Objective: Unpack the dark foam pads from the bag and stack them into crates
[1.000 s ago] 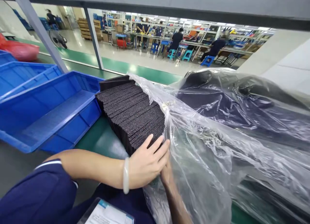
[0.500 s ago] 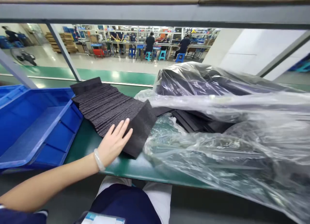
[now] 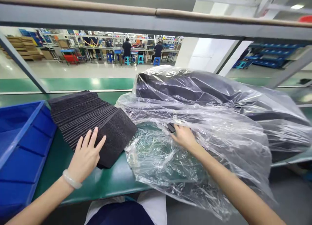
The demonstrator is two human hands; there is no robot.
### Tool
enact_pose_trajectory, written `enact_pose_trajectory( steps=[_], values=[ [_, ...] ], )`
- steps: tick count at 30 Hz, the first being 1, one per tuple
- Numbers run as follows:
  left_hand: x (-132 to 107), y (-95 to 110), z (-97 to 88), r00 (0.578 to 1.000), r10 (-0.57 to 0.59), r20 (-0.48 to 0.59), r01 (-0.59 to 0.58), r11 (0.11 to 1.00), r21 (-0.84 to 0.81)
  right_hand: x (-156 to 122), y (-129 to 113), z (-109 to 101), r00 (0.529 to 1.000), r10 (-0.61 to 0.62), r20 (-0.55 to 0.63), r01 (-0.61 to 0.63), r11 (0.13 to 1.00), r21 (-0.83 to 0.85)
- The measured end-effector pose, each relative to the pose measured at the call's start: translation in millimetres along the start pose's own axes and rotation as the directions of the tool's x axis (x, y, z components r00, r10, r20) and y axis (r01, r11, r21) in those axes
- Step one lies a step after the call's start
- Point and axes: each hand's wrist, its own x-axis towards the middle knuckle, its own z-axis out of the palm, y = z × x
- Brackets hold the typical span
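Black sheets (image 3: 80, 116) lie fanned on green bench (image 3: 97, 184), between blue bin (image 3: 40, 147) and clear plastic bag (image 3: 226, 124). Bare bench strip along near edge, below the sheets; bag overhangs that edge farther right. Left hand (image 3: 84, 156): fingers spread wide at the sheets' near side, gripping nothing. Right hand (image 3: 184, 137): fingers bent at small dark piece (image 3: 171, 127) by the bag — hold cannot be told. Half a second ago — right hand unseen.

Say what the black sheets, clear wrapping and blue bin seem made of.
Black sheets: probably foam, matte, with a grainy surface.
Clear wrapping: thin plastic film, glossy, see-through and crinkled.
Blue bin: likely moulded plastic, smooth, with ribbed walls.
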Motion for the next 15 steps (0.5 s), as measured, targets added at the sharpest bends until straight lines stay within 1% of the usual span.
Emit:
enact_pose_trajectory(
  steps=[2, 3, 5, 7, 9, 10, 13, 15],
  values=[
    [-2, 8, 0.1, 0.999, -0.024, -0.036, 0.024, 1.000, -0.014, 20, -20, 11, 0.998, -0.030, 0.061, 0.034, 0.997, -0.067],
    [-4, 13, 0.5, 0.997, -0.042, -0.057, 0.040, 0.999, -0.027, 30, -25, 16, 0.997, -0.019, 0.075, 0.026, 0.995, -0.093],
    [-11, 22, 3.3, 0.991, -0.074, -0.108, 0.068, 0.996, -0.062, 48, -26, 28, 0.998, 0.028, 0.056, -0.021, 0.992, -0.124],
    [-21, 29, 10.1, 0.984, -0.076, -0.160, 0.061, 0.993, -0.097, 66, -18, 38, 0.996, 0.090, 0.007, -0.088, 0.988, -0.130],
    [-31, 35, 20.8, 0.979, -0.034, -0.200, 0.013, 0.994, -0.104, 83, -5, 42, 0.989, 0.137, -0.045, -0.141, 0.986, -0.090],
    [-35, 38, 26.7, 0.980, -0.010, -0.200, -0.008, 0.996, -0.093, 90, 2, 42, 0.986, 0.149, -0.068, -0.154, 0.986, -0.064],
    [-42, 47, 43.4, 0.991, 0.020, -0.130, -0.023, 0.999, -0.022, 111, 27, 31, 0.983, 0.138, -0.122, -0.140, 0.990, -0.007],
    [-40, 56, 51.9, 0.998, 0.017, -0.056, -0.015, 1.000, 0.027, 124, 45, 19, 0.972, 0.124, -0.202, -0.133, 0.991, -0.031]
  ],
)
